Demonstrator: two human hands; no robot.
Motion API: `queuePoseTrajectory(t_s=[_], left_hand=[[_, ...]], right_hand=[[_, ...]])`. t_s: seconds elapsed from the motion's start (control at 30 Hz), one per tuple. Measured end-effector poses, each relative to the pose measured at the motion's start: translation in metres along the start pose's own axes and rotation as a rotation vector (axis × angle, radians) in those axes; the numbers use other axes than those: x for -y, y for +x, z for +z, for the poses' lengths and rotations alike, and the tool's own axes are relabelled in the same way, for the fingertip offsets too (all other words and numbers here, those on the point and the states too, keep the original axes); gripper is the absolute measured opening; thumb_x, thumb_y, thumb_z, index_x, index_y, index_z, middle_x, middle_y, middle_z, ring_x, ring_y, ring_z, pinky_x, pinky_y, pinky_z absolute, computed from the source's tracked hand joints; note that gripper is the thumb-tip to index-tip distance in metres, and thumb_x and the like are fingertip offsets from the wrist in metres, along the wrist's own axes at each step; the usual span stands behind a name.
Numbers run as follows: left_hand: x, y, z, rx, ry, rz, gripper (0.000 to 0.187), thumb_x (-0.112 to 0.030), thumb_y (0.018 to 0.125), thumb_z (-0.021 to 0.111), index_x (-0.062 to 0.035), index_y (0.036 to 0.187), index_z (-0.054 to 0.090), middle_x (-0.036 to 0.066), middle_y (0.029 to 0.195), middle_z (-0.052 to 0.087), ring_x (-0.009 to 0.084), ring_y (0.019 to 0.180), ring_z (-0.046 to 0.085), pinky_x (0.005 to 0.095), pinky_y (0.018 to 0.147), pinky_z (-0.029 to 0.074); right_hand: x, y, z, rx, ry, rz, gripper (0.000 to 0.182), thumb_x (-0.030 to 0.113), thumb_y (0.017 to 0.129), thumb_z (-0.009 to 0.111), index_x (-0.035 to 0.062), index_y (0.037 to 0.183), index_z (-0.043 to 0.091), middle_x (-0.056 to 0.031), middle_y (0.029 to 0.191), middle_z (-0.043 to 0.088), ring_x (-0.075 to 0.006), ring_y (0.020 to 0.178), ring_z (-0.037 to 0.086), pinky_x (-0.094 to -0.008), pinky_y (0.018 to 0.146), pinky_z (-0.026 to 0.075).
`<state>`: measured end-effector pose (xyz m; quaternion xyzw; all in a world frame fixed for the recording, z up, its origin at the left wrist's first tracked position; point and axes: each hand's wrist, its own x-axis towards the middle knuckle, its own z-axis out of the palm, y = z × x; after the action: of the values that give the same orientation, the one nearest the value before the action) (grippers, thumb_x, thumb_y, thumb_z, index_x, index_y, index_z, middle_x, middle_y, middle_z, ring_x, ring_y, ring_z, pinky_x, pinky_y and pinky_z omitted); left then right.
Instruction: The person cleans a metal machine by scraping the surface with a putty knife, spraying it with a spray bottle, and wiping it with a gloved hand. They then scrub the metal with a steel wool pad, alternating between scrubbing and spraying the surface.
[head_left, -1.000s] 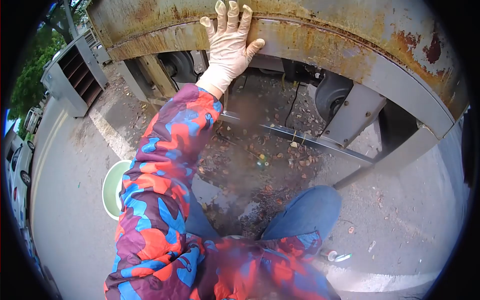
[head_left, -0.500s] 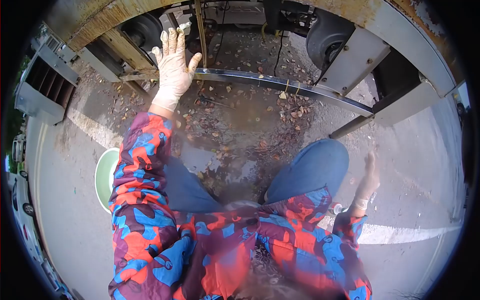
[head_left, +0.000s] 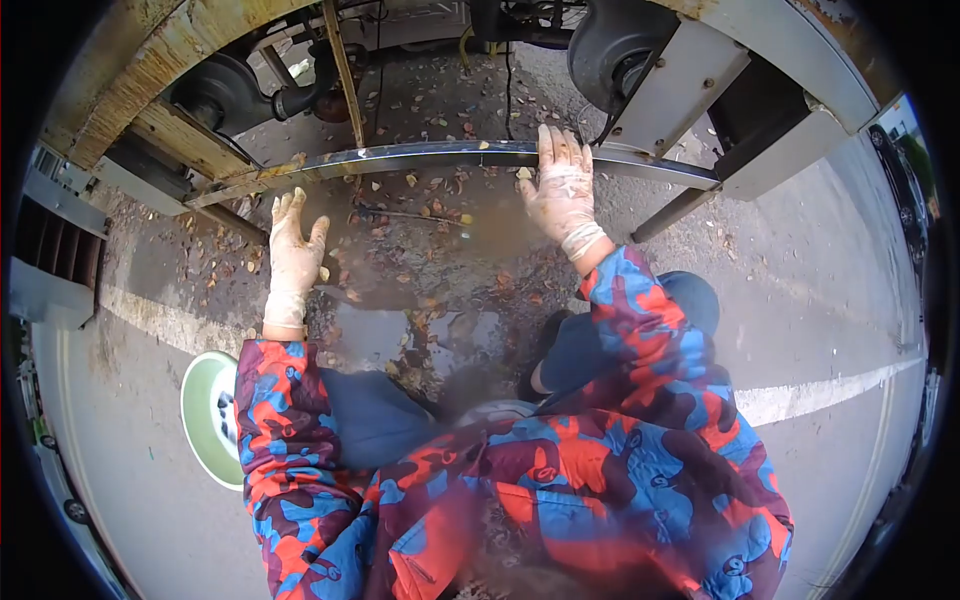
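Note:
Both hands wear thin whitish gloves with brownish stains. My left hand (head_left: 296, 250) is held out with its fingers apart, just below the left part of a long metal bar (head_left: 430, 152), and holds nothing. My right hand (head_left: 563, 192) reaches to the bar's right half, its fingertips at the metal and its fingers spread a little, with nothing seen in it. The bar runs low across the front of a rusty metal frame (head_left: 130, 95).
Dark round blower-like housings (head_left: 615, 55) sit inside the frame. Wet ground with fallen leaves (head_left: 430, 260) lies below. A light green basin (head_left: 205, 430) stands at my left, partly behind my sleeve. A grey slatted unit (head_left: 50, 290) is at the far left.
My right hand has come up from beside my right knee to the bar. My left hand has dropped from above the bar to below it. The view has shifted.

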<state>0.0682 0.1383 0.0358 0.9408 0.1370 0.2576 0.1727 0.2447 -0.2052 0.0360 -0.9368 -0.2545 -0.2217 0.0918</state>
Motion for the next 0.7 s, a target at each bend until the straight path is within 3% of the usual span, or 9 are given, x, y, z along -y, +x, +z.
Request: queuePoseTrajectory(t_s=[0.07, 0.23, 0.4, 0.5, 0.6, 0.7], left_hand=[[0.006, -0.004, -0.003, -0.013, -0.019, 0.016, 0.056, -0.016, 0.082, 0.067, -0.0009, 0.133, 0.047, 0.027, 0.138, 0.042, 0.039, 0.134, 0.033, 0.0414, 0.109, 0.029], [0.012, -0.01, -0.007, 0.02, -0.042, -0.006, 0.055, -0.017, 0.084, 0.067, -0.0012, 0.133, 0.047, 0.027, 0.139, 0.041, 0.0382, 0.134, 0.033, 0.041, 0.109, 0.029], [0.01, -0.017, -0.013, 0.053, -0.058, -0.012, 0.054, -0.015, 0.085, 0.065, -0.0019, 0.134, 0.047, 0.025, 0.14, 0.04, 0.0363, 0.134, 0.033, 0.0394, 0.109, 0.029], [0.021, -0.021, -0.012, 0.063, -0.085, -0.001, 0.054, -0.014, 0.085, 0.065, -0.0021, 0.135, 0.046, 0.024, 0.139, 0.041, 0.0349, 0.134, 0.034, 0.0385, 0.109, 0.029], [0.026, -0.023, -0.011, 0.102, -0.072, -0.037, 0.054, -0.015, 0.086, 0.065, -0.0011, 0.134, 0.046, 0.024, 0.139, 0.041, 0.0348, 0.133, 0.035, 0.0385, 0.109, 0.028], [0.031, -0.019, -0.001, 0.091, -0.112, -0.026, 0.053, -0.016, 0.086, 0.065, -0.0007, 0.133, 0.047, 0.024, 0.139, 0.041, 0.0351, 0.133, 0.036, 0.0391, 0.109, 0.028]], right_hand=[[0.036, 0.007, 0.007, 0.039, 0.044, -0.108, 0.083, 0.035, 0.079, 0.063, 0.002, 0.144, 0.023, -0.0144, 0.141, 0.037, -0.0309, 0.135, 0.029, -0.0457, 0.114, 0.015], [0.112, 0.024, 0.023, 0.074, 0.173, -0.304, 0.076, 0.029, 0.082, 0.059, 0.0065, 0.145, 0.023, -0.0136, 0.145, 0.034, -0.0282, 0.137, 0.028, -0.0427, 0.115, 0.016], [0.08, 0.015, 0.015, 0.045, 0.078, -0.315, 0.076, 0.028, 0.082, 0.058, 0.0067, 0.146, 0.023, -0.0109, 0.146, 0.033, -0.027, 0.137, 0.028, -0.0425, 0.114, 0.017], [0.034, -0.007, -0.007, 0.061, 0.04, -0.087, 0.075, 0.027, 0.083, 0.057, 0.0075, 0.146, 0.023, -0.0091, 0.147, 0.032, -0.026, 0.137, 0.027, -0.0421, 0.114, 0.017], [-0.011, -0.031, -0.008, -0.051, 0.098, 0.059, 0.076, 0.021, 0.08, 0.061, 0.0032, 0.144, 0.025, -0.0158, 0.14, 0.038, -0.0311, 0.131, 0.035, -0.0436, 0.111, 0.023], [-0.042, -0.038, -0.022, -0.396, 0.366, 0.357, 0.076, 0.007, 0.078, 0.062, -0.0015, 0.143, 0.024, -0.0245, 0.137, 0.038, -0.0396, 0.128, 0.036, -0.043, 0.11, 0.027]])
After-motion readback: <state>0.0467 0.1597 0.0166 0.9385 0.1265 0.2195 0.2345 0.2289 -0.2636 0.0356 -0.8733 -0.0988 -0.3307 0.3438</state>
